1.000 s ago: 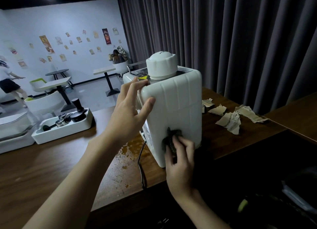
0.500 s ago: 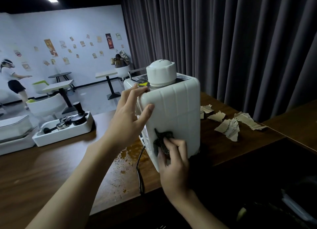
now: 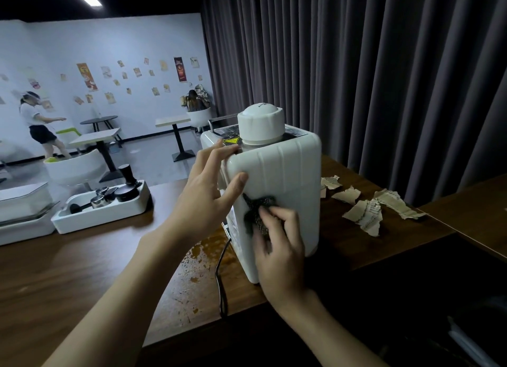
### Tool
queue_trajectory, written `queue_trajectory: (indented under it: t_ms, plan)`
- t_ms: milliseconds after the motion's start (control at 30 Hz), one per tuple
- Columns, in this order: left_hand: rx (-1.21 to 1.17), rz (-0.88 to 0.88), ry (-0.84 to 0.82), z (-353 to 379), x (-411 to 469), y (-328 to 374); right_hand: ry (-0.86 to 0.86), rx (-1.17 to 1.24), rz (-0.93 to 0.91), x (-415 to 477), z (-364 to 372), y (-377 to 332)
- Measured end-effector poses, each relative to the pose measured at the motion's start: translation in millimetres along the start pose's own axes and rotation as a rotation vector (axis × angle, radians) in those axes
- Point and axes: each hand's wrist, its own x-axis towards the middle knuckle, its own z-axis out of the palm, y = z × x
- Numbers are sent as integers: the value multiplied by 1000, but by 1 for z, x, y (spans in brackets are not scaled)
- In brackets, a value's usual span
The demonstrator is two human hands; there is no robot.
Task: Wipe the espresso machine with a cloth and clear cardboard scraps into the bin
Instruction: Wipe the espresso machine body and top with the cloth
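Observation:
A white espresso machine [image 3: 290,174] with a round white cap stands on the wooden counter [image 3: 82,262], its ribbed back facing me. My left hand [image 3: 208,193] grips its upper left corner, fingers on top and thumb on the back panel. My right hand [image 3: 279,246] presses a small dark cloth [image 3: 253,210] against the back panel's lower left part, fingers curled on it. Several torn cardboard scraps [image 3: 365,210] lie on the counter to the right of the machine.
A black power cord [image 3: 222,278] trails from the machine over the counter's front edge. Brown spill marks [image 3: 197,257] spot the wood beside it. A white tray [image 3: 101,213] with coffee tools sits at left. Grey curtains hang behind. A person stands far left.
My right hand has slid the cloth up and to the left on the back panel. My left hand keeps its grip on the machine's corner.

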Motion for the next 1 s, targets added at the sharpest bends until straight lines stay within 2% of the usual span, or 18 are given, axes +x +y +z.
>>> queue_trajectory:
  t_ms: [100,233,300,367,467,533,600,733,800,933,1000]
  plan:
    - [4,-5,-10,-1,0,1,18,-13,-14,21,-12,18]
    - [12,-9,-29,-1,0,1,298,-2,255,63,-24,32]
    - [8,-19,-27,-1,-1,1,352,6,300,68,-21,26]
    - [-20,-26,-19,-1,-1,3,307,-16,225,58,-12,11]
    - [-75,-20,-23,-2,-2,4,99,-25,-1,36,-2,-9]
    - [-82,-15,-30,-3,-2,4,32,-2,-76,42,-7,-4]
    - [-74,-19,-38,-4,-2,5,77,-3,-36,59,-16,6]
    - [-58,-34,-55,-4,-2,4,307,-11,182,98,-28,20]
    - [-61,-34,-46,-3,-2,4,309,-11,197,97,-22,11]
    - [-83,-38,-42,-4,-3,5,58,-61,-90,61,-6,-12]
    - [-75,-32,-54,-5,-3,6,-4,-53,-165,62,-10,-8]
